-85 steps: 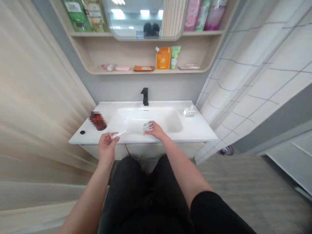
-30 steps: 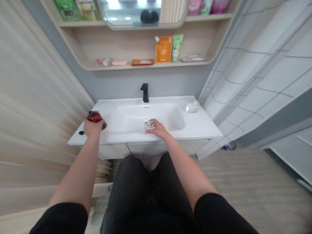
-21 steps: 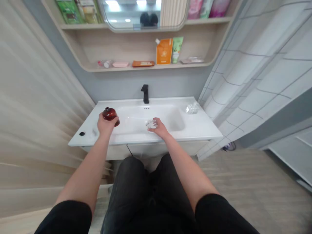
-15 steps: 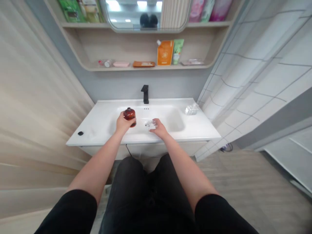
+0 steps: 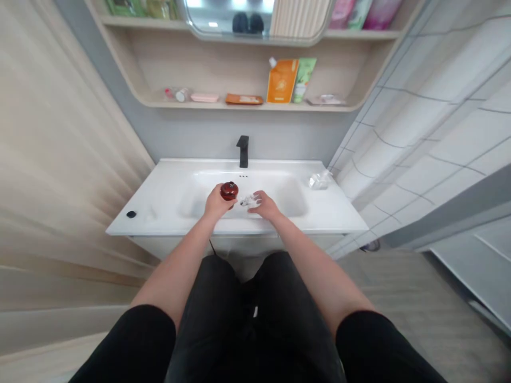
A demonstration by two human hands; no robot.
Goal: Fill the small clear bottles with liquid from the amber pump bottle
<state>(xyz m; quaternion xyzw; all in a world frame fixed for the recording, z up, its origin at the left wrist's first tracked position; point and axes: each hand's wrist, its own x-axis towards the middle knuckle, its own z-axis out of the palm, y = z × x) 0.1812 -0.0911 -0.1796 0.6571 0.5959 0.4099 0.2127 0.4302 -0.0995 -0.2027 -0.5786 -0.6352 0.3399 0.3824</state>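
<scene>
My left hand (image 5: 217,203) grips a round dark red glass bottle (image 5: 229,191) from below, holding it over the white basin (image 5: 243,183). My right hand (image 5: 265,206) is just to its right, with its fingertips on a small transparent plastic piece (image 5: 250,200). The piece looks partly open or crumpled, and its exact shape is hard to tell. The two hands are close but apart, with the bottle and the plastic piece almost side by side.
A black faucet (image 5: 242,151) stands behind the basin. A transparent plastic case (image 5: 320,181) lies on the counter's right side, and a small black disc (image 5: 131,214) on its left. A shelf (image 5: 239,104) above holds toiletries. A curtain hangs left, with a tiled wall right.
My left hand has lifted the dark red bottle from the counter's left side and carried it rightward over the basin, next to my right hand. The thin white item it held earlier is gone.
</scene>
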